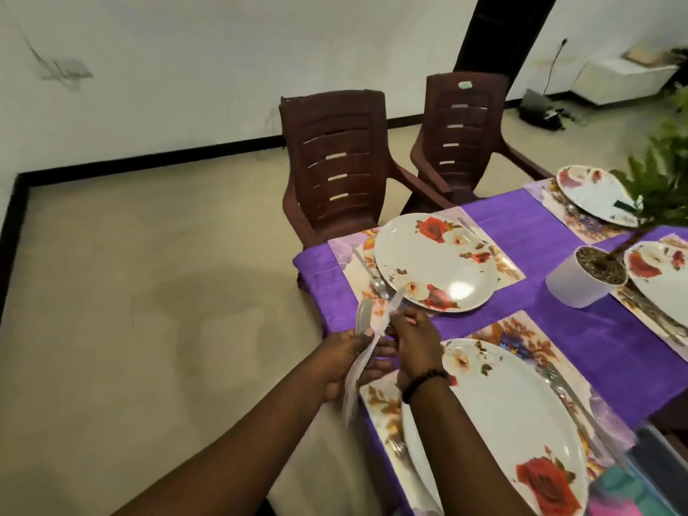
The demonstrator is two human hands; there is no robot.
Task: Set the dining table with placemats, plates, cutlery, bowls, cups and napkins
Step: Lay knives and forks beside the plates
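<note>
- We count four place settings in view on the purple-clothed counter, each with a floral placemat and a floral plate already down.
- The far-left plate sits on its placemat, with a spoon just beside its left edge and what looks like a fork along its right side.
- The near plate has cutlery laid along its right side; its left side shows no spoon yet.
- Two more plates lie further right, cutlery beside them, partly hidden by a potted plant.
- Our left hand has its fingers curled round a blurred bundle of pale cutlery and a thin whitish strip that may be a napkin; we cannot tell which exactly.
- Our right hand, a beaded bracelet at its wrist, pinches the upper part of that same bundle, just over the corner of the counter between the two near settings.
- We judge placemats and plates done, cutlery nearly done, and the piece in hand probably meant for the near setting.
- Bowls and cups are nowhere in view, and no napkins lie at any place, so we reckon those steps remain.
- Two brown plastic chairs stand at the far side.
</note>
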